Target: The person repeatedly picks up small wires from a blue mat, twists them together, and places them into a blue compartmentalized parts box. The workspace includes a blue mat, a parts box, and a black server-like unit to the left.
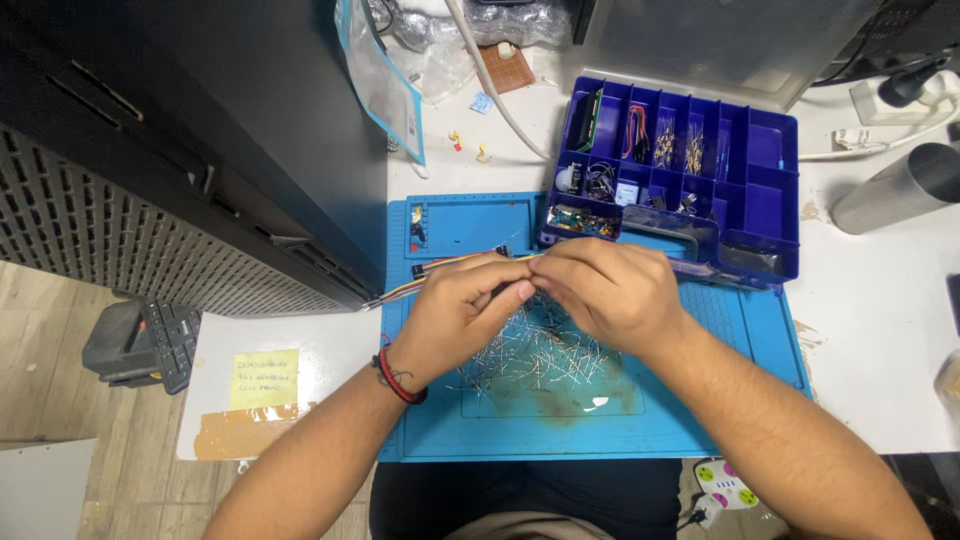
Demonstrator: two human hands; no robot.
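Note:
My left hand point(460, 310) and my right hand point(605, 290) meet fingertip to fingertip above a blue work mat point(440, 420). Together they pinch a bundle of coloured jumper wires point(445, 265) that trails off to the left, ending in black connectors. Under the hands lies a loose pile of thin metal wire leads point(535, 365) spread over the mat's middle. A red and black band sits on my left wrist. What exactly is held between the fingertips is hidden by the fingers.
A dark blue compartment box point(760, 170) with small electronic parts stands behind the hands, on the mat's far right. A black cabinet point(200, 150) fills the left. A metal cylinder point(895, 190) lies at right. A power strip point(725, 485) sits below the table edge.

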